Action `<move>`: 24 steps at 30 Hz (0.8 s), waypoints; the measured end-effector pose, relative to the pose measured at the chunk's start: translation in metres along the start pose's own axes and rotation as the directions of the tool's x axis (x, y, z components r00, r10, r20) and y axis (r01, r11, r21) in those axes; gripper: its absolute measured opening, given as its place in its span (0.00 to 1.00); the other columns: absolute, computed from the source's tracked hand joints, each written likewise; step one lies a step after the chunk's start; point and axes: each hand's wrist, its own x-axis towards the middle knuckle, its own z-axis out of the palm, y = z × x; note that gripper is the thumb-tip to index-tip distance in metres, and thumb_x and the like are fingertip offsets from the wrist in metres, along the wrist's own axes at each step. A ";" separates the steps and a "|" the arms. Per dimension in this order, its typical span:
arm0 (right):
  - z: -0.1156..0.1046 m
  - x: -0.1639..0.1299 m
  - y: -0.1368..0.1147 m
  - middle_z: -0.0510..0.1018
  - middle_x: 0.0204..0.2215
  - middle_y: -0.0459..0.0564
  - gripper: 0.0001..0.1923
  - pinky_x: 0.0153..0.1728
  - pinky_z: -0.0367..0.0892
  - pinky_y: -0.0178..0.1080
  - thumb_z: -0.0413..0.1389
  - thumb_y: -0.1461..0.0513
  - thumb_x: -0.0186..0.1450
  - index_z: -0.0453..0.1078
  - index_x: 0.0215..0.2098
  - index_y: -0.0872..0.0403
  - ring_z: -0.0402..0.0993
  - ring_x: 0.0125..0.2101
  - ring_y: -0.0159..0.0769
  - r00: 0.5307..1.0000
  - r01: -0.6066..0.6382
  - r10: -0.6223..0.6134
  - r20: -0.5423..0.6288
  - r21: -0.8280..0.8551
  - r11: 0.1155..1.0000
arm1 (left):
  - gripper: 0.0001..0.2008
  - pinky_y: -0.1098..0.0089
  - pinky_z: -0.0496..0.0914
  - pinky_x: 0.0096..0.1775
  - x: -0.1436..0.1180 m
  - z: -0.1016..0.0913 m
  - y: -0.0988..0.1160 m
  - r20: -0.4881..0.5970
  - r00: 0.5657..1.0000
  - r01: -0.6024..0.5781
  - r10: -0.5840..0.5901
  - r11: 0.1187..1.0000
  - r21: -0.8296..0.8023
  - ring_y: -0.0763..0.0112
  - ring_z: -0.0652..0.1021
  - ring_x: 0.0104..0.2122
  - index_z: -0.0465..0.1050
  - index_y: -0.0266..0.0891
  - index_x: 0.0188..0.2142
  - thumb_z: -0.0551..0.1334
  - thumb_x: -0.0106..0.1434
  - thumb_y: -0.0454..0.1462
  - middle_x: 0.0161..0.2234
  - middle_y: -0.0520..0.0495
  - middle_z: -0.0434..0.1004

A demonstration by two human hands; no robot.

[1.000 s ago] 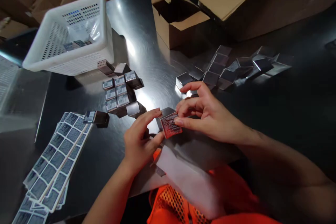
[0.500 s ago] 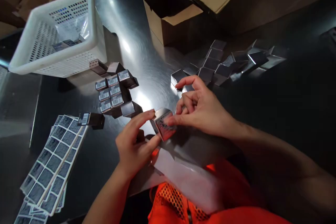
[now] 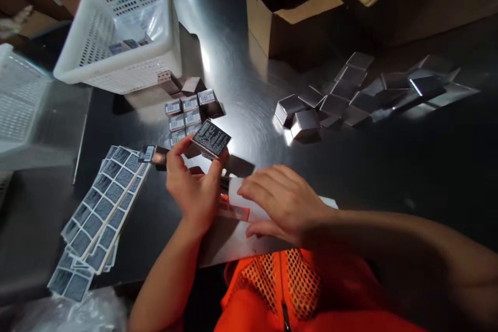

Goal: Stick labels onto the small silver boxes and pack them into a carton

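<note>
Centrally in frame, the left hand (image 3: 193,189) pinches a printed box (image 3: 212,138); the right hand (image 3: 286,201) overlies a white sheet (image 3: 235,193), grip indeterminable.

Smooth crdbd box (image 3: 211,138), shiny metal tbl (image 3: 243,83)

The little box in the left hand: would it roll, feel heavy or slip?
The little box probably wouldn't roll, given its flat faces. It is likely light, since the left hand alone holds it in a pinch. Its smooth, printed surface could be slightly slippery.
</note>
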 end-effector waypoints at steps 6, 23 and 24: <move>0.014 0.001 -0.008 0.81 0.32 0.51 0.08 0.36 0.69 0.45 0.53 0.65 0.71 0.75 0.42 0.56 0.75 0.33 0.41 0.984 0.059 -0.109 -0.145 -0.312 0.948 | 0.30 0.60 0.70 0.53 0.013 0.006 -0.011 -0.078 0.995 0.054 -0.057 0.998 -0.037 0.60 0.78 0.49 0.70 0.41 0.52 0.76 0.51 0.41 0.49 0.46 0.78; 0.017 0.003 -0.002 0.80 0.30 0.49 0.13 0.40 0.63 0.45 0.52 0.69 0.72 0.75 0.51 0.60 0.73 0.35 0.37 0.964 -0.019 -0.066 -0.259 -0.314 0.949 | 0.29 0.73 0.67 0.33 0.015 0.007 0.000 0.044 0.974 0.228 -0.224 0.951 -0.209 0.70 0.77 0.39 0.73 0.40 0.48 0.76 0.46 0.41 0.43 0.49 0.77; 0.016 0.003 -0.001 0.80 0.30 0.49 0.13 0.40 0.62 0.45 0.51 0.70 0.72 0.76 0.49 0.60 0.72 0.35 0.38 0.964 -0.039 -0.047 -0.260 -0.318 0.947 | 0.29 0.73 0.66 0.31 0.014 0.008 0.002 0.049 0.974 0.226 -0.221 0.950 -0.216 0.71 0.76 0.38 0.73 0.40 0.47 0.76 0.46 0.41 0.43 0.49 0.77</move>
